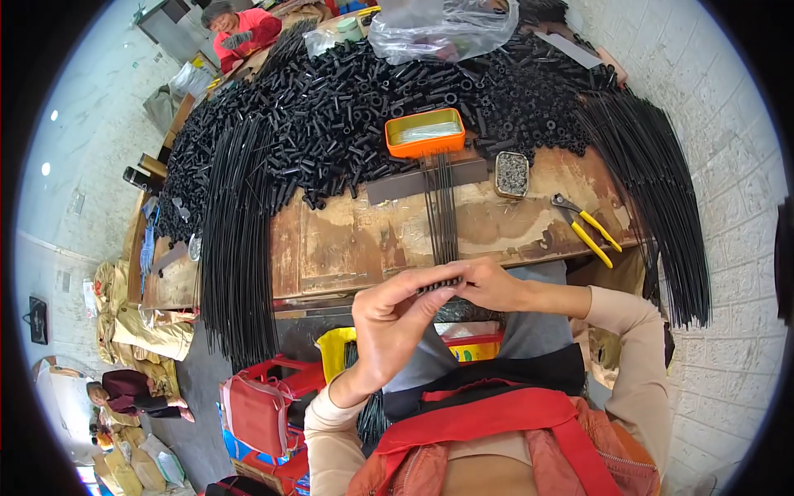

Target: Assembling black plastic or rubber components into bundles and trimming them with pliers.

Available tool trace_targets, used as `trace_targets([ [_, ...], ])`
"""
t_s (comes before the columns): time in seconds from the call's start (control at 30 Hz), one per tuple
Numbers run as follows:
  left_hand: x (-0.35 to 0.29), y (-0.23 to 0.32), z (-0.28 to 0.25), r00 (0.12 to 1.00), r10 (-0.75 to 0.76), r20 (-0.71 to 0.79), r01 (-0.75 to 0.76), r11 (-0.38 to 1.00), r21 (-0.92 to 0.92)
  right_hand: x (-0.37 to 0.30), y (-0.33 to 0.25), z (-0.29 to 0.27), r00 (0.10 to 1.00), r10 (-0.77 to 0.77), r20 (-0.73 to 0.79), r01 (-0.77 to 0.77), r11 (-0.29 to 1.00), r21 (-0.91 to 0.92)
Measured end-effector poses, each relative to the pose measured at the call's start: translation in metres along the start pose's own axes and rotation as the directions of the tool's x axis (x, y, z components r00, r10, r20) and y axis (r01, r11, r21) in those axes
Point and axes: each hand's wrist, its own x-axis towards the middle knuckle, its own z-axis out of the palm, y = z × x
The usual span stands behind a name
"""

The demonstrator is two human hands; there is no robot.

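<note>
Heap of short black tubes [339, 124] is spread from ten to one o'clock of the hands, so plenty of work is judged to be left. Long black rods are bunched at nine [236, 240] and two [649, 174]; no finished pieces can be told from stock. A small row of black ends [438, 286] is gripped between left hand [390, 321] thumb and fingers, and is pinched at its right by the right hand [490, 286]; whether it is joined to the thin rods at twelve [442, 211] cannot be told.

The room is walled with white brick [732, 240] at three. The wooden table [331, 256] is worn and scuffed. At eleven, a co-worker [246, 29] is seated. Pliers [591, 244] are laid at two, an orange box [422, 150] at twelve, a tin [511, 195] at one.
</note>
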Motion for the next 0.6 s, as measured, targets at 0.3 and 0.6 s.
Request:
trace_targets([
  [0.3, 0.003, -0.002, 0.009, 1.0, 0.021, -0.008, -0.021, 0.997, -0.074, 0.126, -0.009, -0.124, 0.975, -0.212, 0.065, 0.21, 0.786, -0.581],
  [0.6, 0.01, 0.0, 0.008, 0.997, -0.037, 0.067, 0.046, 0.989, -0.138, 0.222, 0.094, -0.141, 0.981, 0.185, 0.057, -0.017, 0.374, -0.927],
])
